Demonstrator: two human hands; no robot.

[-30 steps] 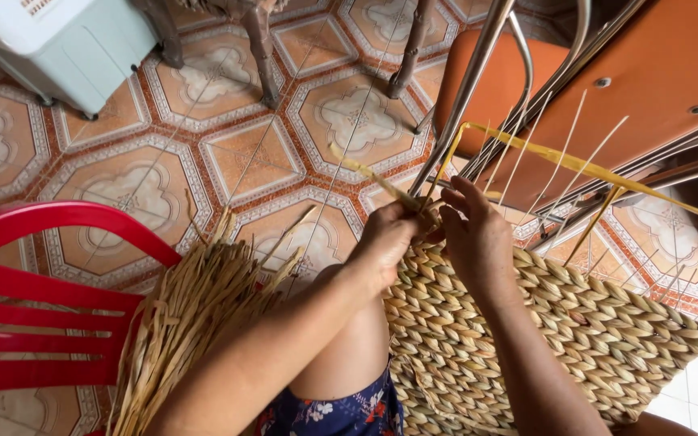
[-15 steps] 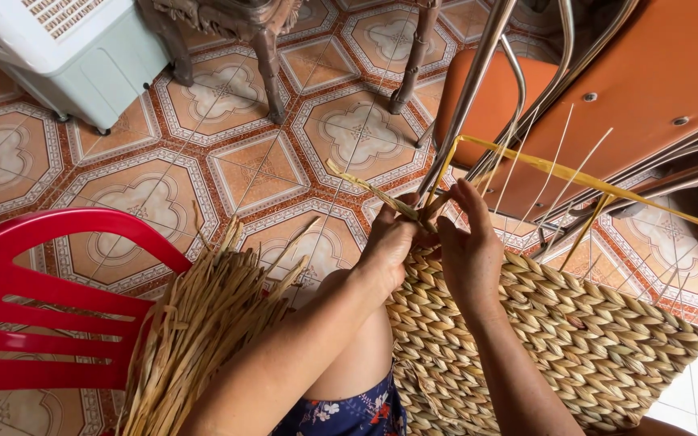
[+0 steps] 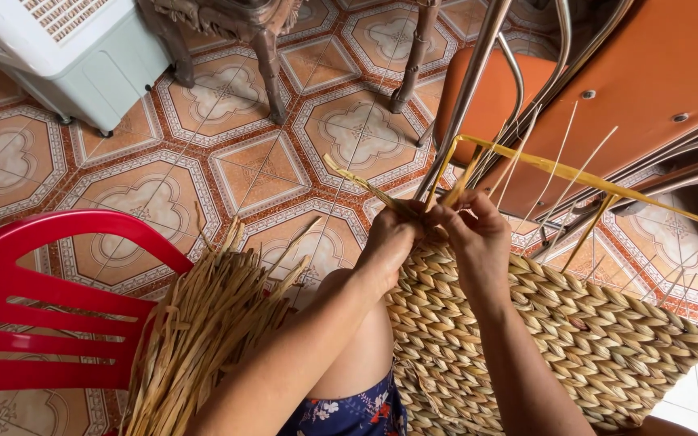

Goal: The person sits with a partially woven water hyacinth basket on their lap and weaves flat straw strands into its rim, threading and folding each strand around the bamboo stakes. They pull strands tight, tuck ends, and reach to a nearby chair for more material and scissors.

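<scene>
Patterned tile floor [image 3: 228, 173]: red plastic chair [image 3: 34, 315], white appliance [image 3: 74, 48], wooden legs [image 3: 268, 64].

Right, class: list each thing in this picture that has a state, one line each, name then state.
left hand: closed, pinching a straw strand at the mat's edge
right hand: closed, gripping strands at the same edge
woven mat: partly woven, loose stalks sticking up
straw bundle: loose, leaning on the red chair
red chair: upright

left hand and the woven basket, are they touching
Touching. The head view shows the left hand pressed onto the top edge of the woven basket, fingers closed on a straw strand there.
</scene>
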